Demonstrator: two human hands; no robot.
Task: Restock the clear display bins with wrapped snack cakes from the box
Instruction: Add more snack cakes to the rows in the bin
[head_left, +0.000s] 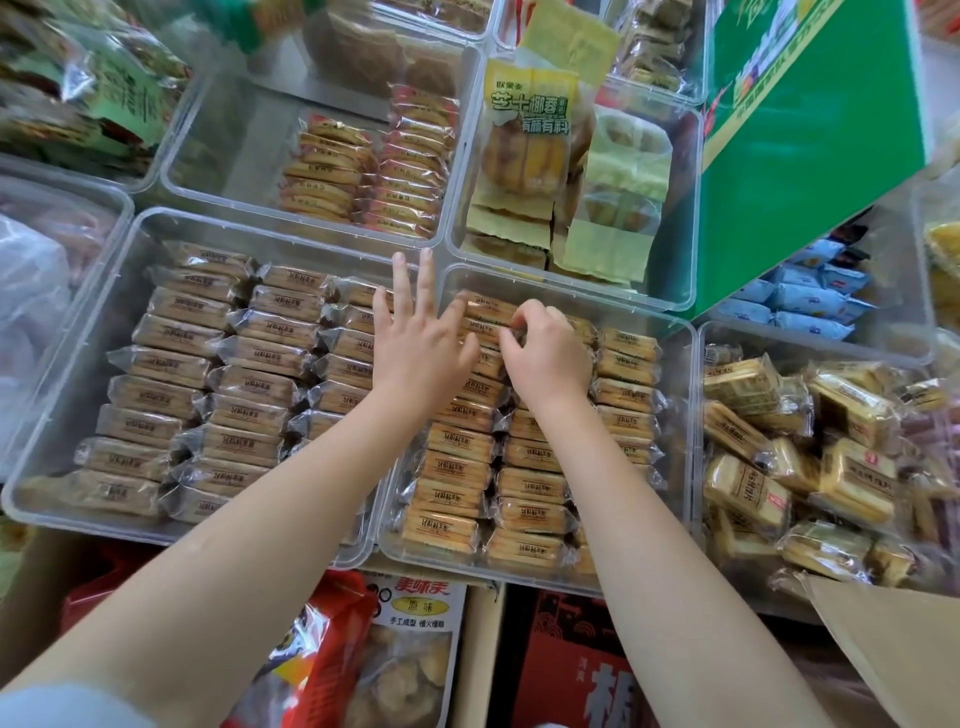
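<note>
Right hand (548, 358) pinches clear-wrapped tan snack cake (485, 307) at far row of clear plastic bin (675, 332). Left hand (421, 338) just beside, fingers spread.

Clear display bins (156, 218) sit edge to edge, hiding their support; a green box (810, 171) leans among them.

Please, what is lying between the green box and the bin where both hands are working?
In the head view, a clear bin of yellow-green wrapped cakes sits between the green box and the bin being filled.
</note>
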